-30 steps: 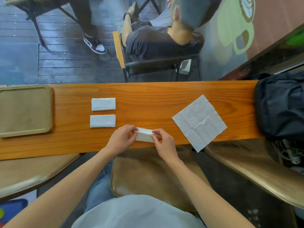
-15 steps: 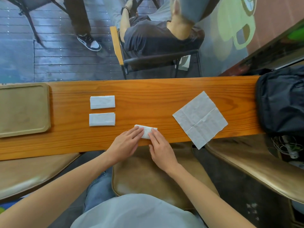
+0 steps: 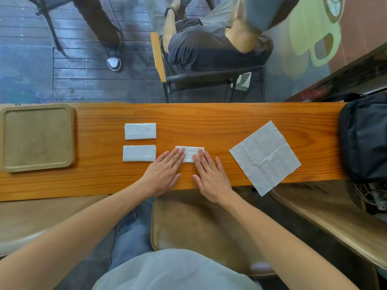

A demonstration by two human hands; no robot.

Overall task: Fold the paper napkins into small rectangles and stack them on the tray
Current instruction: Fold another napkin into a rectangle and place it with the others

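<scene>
I see both hands flat, fingers straight. Left hand [image 3: 165, 172] and right hand [image 3: 211, 176] press fingertips on folded napkin [image 3: 190, 154] on wooden counter [image 3: 209, 122], gripping nothing. Two more folded napkins [image 3: 140, 131] [image 3: 139, 153] just left of left hand. Tray [image 3: 37, 137] farther left. Unfolded napkin [image 3: 265, 157] right of right hand; black bag [image 3: 364, 139] beyond.

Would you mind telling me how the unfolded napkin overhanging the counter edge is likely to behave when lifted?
The unfolded napkin looks thin and creased, so it will probably droop and flop. It seems very light, likely sliding at a nudge. One corner overhangs the counter edge, so it may slip off.
</scene>
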